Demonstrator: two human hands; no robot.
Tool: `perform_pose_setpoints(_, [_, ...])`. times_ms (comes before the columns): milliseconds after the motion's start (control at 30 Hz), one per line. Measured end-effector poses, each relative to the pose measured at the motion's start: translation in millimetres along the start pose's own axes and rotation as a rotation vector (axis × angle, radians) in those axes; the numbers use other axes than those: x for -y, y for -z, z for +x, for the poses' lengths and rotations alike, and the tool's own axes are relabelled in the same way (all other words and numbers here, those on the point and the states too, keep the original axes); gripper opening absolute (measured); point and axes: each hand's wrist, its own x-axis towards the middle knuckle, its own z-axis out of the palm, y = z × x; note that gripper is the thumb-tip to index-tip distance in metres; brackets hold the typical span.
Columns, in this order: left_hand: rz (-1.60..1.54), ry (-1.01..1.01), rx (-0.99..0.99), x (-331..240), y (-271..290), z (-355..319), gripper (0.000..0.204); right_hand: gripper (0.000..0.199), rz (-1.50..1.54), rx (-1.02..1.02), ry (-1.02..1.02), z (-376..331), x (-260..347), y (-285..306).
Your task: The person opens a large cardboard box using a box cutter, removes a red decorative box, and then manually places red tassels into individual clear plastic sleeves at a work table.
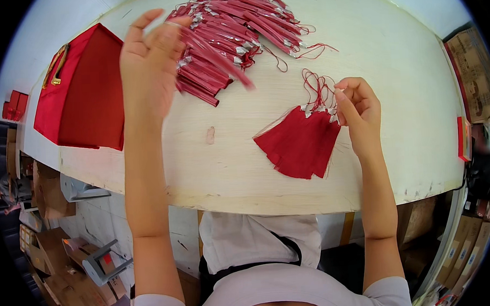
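My left hand [150,61] is raised over the table with a thin red wrapped tassel [218,59] pinched in its fingers; the tassel is blurred and slants down to the right. Just beyond it lies a big heap of several red wrapped tassels [233,26]. My right hand [359,111] pinches the silver-capped tops and red loops of a fanned bunch of red tassels [302,141] that lies flat on the pale wooden table [397,89].
A red box with a gold handle [81,89] lies at the table's left end. Cardboard boxes [476,69] stand at the right. Below the table's left edge are a grey stool [98,266] and more cardboard.
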Motion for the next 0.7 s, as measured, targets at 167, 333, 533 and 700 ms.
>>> perform_pose_setpoints(167, [0.096, 0.375, 0.473, 0, -42, -53, 0.037, 0.019, 0.358, 0.415, -0.014, -10, -1, -5])
perform_pose_setpoints(333, [0.028, 0.674, 0.611, 19, -69, -78, 0.039, 0.026, 0.391, 0.529, 0.077, -21, -4, -21])
perform_pose_setpoints(533, [0.098, 0.646, 0.522, 25, -77, -86, 0.04, 0.019, 0.463, 0.598, 0.024, -15, -10, -13])
perform_pose_setpoints(700, [0.002, 0.685, 0.511, 30, -72, -90, 0.033, 0.023, 0.566, 0.585, -0.159, -22, 1, -16])
